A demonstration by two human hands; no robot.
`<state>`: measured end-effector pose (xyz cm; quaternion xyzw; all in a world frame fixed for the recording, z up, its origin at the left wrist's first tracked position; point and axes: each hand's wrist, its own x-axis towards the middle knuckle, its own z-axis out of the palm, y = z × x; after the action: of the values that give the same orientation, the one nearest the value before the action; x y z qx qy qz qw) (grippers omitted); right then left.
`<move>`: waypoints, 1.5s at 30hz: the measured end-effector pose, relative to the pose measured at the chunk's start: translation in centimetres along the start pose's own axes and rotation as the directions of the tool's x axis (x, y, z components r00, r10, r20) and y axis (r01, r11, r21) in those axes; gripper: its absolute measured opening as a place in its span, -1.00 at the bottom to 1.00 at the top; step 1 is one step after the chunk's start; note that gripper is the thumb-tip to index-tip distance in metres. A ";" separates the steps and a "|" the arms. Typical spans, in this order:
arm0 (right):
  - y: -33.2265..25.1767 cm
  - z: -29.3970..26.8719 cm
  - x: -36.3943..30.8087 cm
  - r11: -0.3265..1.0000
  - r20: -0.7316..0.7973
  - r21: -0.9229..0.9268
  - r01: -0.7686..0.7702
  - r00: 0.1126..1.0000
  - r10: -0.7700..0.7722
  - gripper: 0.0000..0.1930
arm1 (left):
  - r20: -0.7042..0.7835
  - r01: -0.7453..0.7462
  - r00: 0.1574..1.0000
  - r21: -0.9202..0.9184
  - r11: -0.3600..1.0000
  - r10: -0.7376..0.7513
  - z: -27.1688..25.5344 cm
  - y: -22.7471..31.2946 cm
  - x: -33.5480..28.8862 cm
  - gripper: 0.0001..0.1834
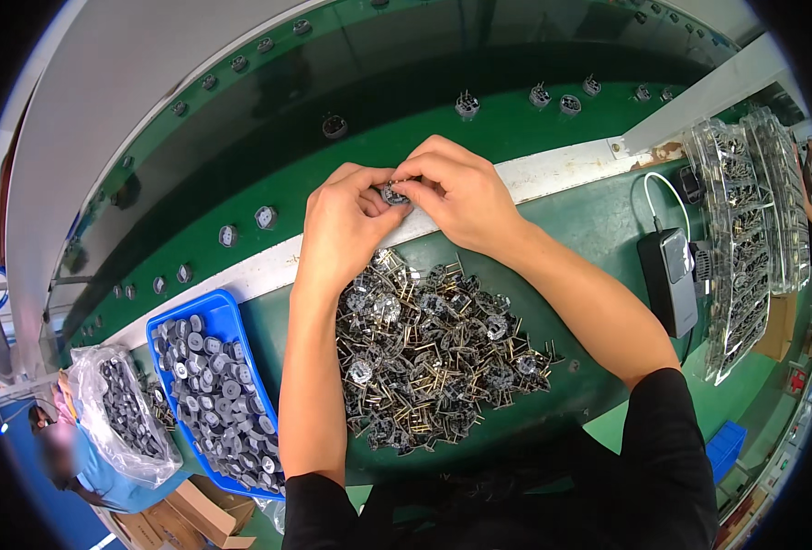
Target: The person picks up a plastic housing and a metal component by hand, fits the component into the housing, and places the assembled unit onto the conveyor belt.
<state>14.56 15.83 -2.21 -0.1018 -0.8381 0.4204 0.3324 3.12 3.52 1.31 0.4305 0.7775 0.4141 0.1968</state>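
Observation:
Over the white rail at the belt's near edge, my left hand (344, 218) pinches a small round grey part (393, 194) between thumb and fingers. My right hand (455, 188) meets it from the right, its thumb and fingertips closed on the same part. The fingers cover much of the part, so its details are hidden. Below my hands lies a heap of small round circuit boards with brass-coloured pins (433, 357) on the green table. Left of my left forearm, a blue tray (224, 313) holds many round grey plastic housings (213, 376).
Beyond the rail (553, 172), a green conveyor belt (397, 137) carries spaced-out round parts, some with upright pins (467, 104). A clear bag of grey parts (129, 412) lies far left. On the right are a black power bank with a white cable (670, 280) and stacked clear trays (734, 247). Another person sits lower left.

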 end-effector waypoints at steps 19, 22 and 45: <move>-2.0 -0.7 -0.1 0.992 0.424 0.113 -0.051 0.906 -0.001 -0.73 | -0.182 0.302 0.931 -0.098 0.948 -0.315 -1.9 -3.6 1.4 -0.71; -1.7 -0.9 0.0 0.992 0.595 0.084 -0.097 0.803 0.028 -0.78 | -0.211 0.288 0.921 -0.194 0.938 -0.327 -1.9 -3.5 1.7 -0.65; -1.1 -0.7 0.2 0.736 0.328 0.525 -0.428 0.899 0.289 -0.85 | -0.139 0.184 0.977 0.140 0.973 -0.165 -5.2 -2.3 0.3 -0.65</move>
<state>15.03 15.69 -0.98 -0.1070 -0.6634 0.7224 0.1628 -1.68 0.67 2.50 0.3472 0.8525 0.3609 0.1495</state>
